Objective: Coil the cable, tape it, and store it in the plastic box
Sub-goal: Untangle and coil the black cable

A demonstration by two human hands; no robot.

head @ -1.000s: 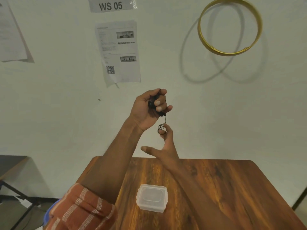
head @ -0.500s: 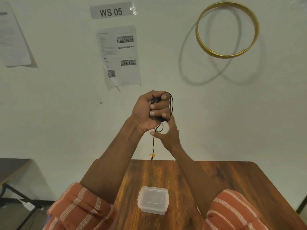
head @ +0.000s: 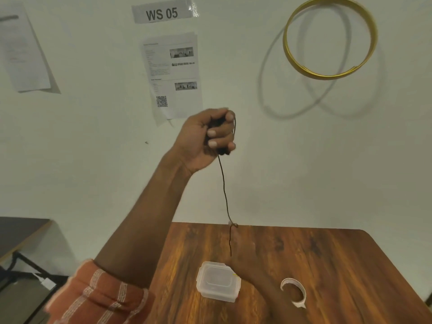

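Note:
My left hand point(head: 210, 139) is raised in front of the wall, fist shut on a small coil of thin black cable point(head: 225, 195). The cable's loose tail hangs down to just above the table. A clear plastic box point(head: 218, 281) with its lid on sits on the wooden table point(head: 339, 258) below. To its right lies a whitish roll of tape point(head: 295, 292). My right hand point(head: 259, 281) is a motion-blurred smear low over the table between box and tape; its fingers cannot be made out.
A gold wire hoop point(head: 329, 38) hangs on the wall at upper right. Papers and a "WS 05" label point(head: 162, 14) are stuck to the wall. A dark side table point(head: 21, 232) stands at the left.
My right hand has left the cable and dropped to the table near the tape roll. The cable tail now hangs free from my left fist. The tape roll has come into view.

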